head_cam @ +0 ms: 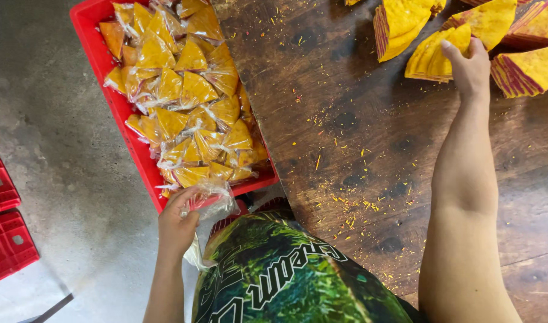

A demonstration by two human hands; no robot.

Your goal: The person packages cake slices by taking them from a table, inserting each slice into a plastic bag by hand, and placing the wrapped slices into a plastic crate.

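Observation:
My right hand reaches far across the dark wooden table and grips a fanned stack of yellow triangular wafers. Other such stacks with red edges lie around it at the table's far edge. My left hand is low by my lap, pinching an empty clear plastic bag at the near rim of the red crate. That crate is heaped with several clear bags of yellow and orange triangles.
Yellow and red crumbs are scattered over the table. More red crates sit on the grey concrete floor at the left. My green patterned clothing fills the bottom centre.

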